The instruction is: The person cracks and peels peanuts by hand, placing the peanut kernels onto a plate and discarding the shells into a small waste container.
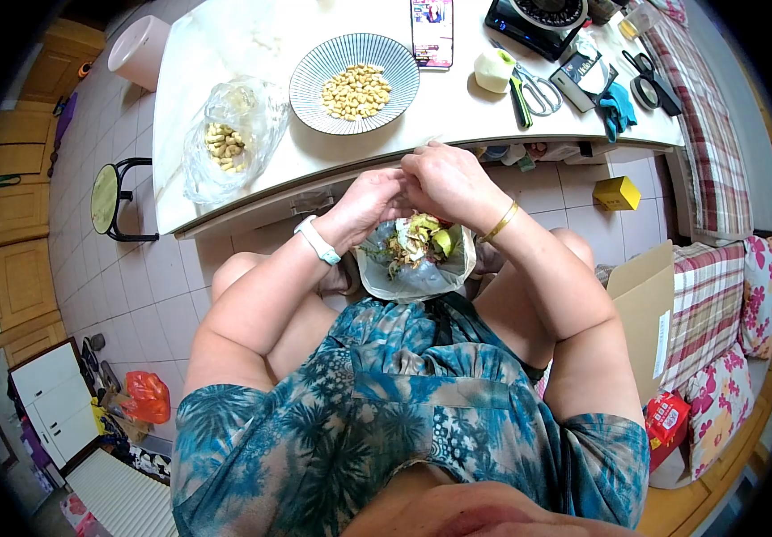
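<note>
My left hand (371, 202), with a white band at its wrist, meets my right hand (446, 180) just off the table's front edge. Both sets of fingers are closed and pressed together; whatever they hold is hidden. Directly below them is a lined waste bin (415, 289) with peels and scraps (424, 237) in it. On the table beyond, a striped bowl (309, 73) contains pale shelled peanuts (356, 92). To its left lies a clear plastic bag (259, 115), open, with more peanuts (225, 147) inside.
On the white table (225, 45) are a phone (432, 34), a partly peeled fruit (493, 70), a green-handled peeler (520, 100), scissors (542, 96), a teal cloth (618, 109) and a black cooker (529, 27). A stool (107, 199) stands left; a cardboard box (644, 304) is at my right.
</note>
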Demonstrator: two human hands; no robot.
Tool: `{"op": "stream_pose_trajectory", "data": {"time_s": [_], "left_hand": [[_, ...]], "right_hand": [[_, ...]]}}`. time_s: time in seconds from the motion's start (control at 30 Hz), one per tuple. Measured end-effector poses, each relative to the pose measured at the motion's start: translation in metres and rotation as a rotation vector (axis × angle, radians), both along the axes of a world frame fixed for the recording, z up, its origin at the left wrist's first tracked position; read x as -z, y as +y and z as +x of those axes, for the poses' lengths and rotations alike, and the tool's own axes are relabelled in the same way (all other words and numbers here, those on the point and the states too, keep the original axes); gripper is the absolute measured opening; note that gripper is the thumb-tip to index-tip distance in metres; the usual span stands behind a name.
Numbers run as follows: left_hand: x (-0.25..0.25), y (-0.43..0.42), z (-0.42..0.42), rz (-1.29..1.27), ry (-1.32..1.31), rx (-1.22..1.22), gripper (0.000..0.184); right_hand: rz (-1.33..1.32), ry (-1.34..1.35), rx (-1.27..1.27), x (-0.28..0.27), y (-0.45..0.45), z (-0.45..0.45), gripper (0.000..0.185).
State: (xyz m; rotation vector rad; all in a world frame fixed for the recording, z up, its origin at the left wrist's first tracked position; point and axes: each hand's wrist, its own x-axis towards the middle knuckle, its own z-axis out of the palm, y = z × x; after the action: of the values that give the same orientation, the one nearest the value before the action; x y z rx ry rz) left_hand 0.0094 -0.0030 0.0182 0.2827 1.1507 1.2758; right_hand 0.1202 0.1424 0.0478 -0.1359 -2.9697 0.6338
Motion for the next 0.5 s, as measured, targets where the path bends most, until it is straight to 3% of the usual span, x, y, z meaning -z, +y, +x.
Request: {"op": "stream_pose_trajectory", "data": {"time_s": [0.5], "left_hand": [[0.0006,0.0001,-0.0016,-0.040,0.099,0.016,0.022]], "right_hand": [[-0.044,0.040,0.010,-0.0074,0.0029,0.0033,0.011]]}}
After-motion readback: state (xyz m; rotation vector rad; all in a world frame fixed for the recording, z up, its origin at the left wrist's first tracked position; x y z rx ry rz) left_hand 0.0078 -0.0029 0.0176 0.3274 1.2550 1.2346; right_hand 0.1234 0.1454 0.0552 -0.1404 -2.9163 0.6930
